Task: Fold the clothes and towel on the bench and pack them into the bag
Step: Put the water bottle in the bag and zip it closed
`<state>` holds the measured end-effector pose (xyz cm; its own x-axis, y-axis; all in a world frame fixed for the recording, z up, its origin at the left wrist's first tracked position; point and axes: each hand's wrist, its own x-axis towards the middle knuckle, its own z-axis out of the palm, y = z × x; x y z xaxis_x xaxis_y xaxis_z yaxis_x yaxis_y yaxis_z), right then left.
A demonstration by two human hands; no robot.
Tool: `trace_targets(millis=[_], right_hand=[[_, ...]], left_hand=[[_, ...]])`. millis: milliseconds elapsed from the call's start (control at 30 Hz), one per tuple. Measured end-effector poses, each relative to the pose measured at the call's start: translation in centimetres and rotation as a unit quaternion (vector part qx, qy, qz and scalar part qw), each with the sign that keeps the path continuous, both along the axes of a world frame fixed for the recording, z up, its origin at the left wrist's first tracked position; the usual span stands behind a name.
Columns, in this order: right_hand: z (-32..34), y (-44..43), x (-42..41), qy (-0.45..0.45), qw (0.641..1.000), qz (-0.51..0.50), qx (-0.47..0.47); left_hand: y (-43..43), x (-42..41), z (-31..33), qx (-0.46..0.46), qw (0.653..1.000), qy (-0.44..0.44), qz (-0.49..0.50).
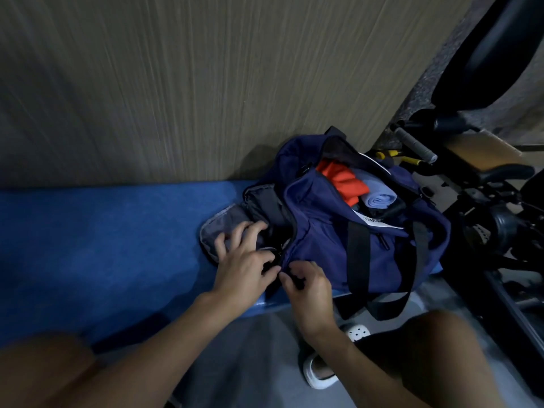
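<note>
Left hand (244, 257) is pressing the grey end-pocket flap (219, 226); right hand (309, 282) is pinching the navy fabric duffel bag (323, 228) (hands almost touching). The lining is likely snagging the zipper.

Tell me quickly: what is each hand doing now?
Left hand: open, fingers spread on the grey end flap of the bag.
Right hand: closed, pinching the navy bag fabric.

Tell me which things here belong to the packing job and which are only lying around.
Job: navy bag; orange garment and rolled pale-blue cloth inside it; blue bench; left hand and right hand at its end pocket.
Not part of it: black exercise machine; yellow-handled tool; white shoe.
</note>
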<state>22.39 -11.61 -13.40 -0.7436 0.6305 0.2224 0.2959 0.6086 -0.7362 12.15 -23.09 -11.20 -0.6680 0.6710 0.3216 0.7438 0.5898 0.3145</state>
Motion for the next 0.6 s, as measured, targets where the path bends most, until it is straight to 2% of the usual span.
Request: trace_targets(millis=[67,300,400,600], right_hand=[[0.1,0.1,-0.3,-0.001,1.0,-0.011,-0.005],[0.5,-0.7,-1.7,-0.025,0.997,-0.036,0.06],[0.7,-1.0,-2.0,-0.021,0.997,-0.041,0.058],[1.2,-1.4,-1.3,-0.023,0.996,-0.044,0.071]], left_hand=[[-0.1,-0.1,0.4,0.019,1.0,0.002,0.0],[-1.0,-0.9,1.6,0.055,0.987,0.13,-0.077],[-1.1,-0.9,2.1,0.069,0.981,0.161,-0.087],[-1.0,-1.0,5.2,0.177,0.961,0.189,-0.095]])
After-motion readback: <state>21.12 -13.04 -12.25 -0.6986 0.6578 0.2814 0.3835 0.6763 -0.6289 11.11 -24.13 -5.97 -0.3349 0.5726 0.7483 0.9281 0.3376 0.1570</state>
